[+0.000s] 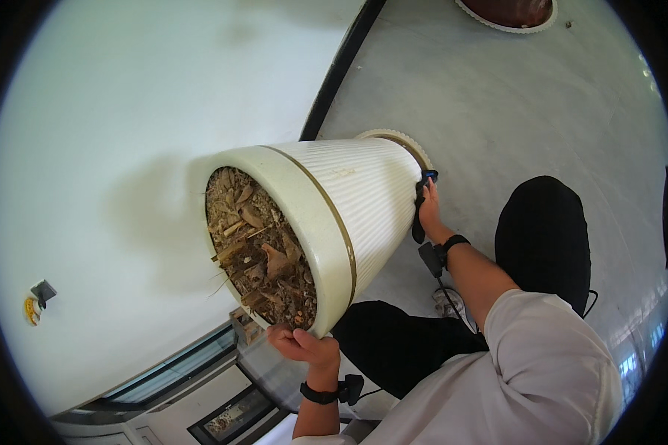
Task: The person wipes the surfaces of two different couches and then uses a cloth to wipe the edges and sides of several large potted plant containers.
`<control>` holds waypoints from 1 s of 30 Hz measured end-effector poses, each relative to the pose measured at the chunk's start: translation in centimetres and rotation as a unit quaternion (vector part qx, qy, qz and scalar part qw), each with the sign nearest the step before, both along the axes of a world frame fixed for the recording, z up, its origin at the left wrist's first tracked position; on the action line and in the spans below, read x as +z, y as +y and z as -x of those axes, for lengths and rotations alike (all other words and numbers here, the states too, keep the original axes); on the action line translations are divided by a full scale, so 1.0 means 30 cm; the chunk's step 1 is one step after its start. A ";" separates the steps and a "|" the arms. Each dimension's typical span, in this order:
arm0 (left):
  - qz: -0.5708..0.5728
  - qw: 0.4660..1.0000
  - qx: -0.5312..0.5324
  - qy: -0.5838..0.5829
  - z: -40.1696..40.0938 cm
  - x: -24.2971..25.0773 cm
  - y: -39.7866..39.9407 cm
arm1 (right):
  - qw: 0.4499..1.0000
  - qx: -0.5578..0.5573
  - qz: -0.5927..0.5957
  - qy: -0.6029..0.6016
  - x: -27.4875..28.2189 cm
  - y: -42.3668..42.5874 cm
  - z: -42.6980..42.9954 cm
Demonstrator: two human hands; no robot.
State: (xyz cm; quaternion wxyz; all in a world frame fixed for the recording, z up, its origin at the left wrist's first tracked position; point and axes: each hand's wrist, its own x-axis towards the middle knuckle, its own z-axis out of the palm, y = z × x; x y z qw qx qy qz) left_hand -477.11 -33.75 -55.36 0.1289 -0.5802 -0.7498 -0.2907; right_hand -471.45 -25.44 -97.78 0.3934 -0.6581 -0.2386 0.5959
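Note:
A tall cream planter (362, 206) with ribbed sides and a gold-coloured band stands near the wall, its wide mouth towards me. Dry soil with dead leaves and broken stalks (261, 250) fills the mouth. My left hand (306, 346) grips the near rim, thumb on top and fingers curled. Low on the planter's right side, my right hand (431, 208) holds a black object with a blue part (420, 208) against the ribs; the fingers partly hide it, and its kind is unclear. A scalloped saucer (392, 134) shows at the base. I cannot tell whether the planter is tilted.
The white wall (117, 111) with its black skirting (342, 69) runs along the left. A second, dark red-brown pot (512, 11) stands in a saucer on the grey floor (456, 83). My bent knees (543, 239) are close by. A wooden crate (245, 325) lies beyond the planter's rim.

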 end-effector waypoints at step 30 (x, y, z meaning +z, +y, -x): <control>-0.015 0.999 -0.019 0.039 0.022 -0.003 -0.014 | 0.996 -0.074 0.003 -0.048 0.909 -0.068 -0.006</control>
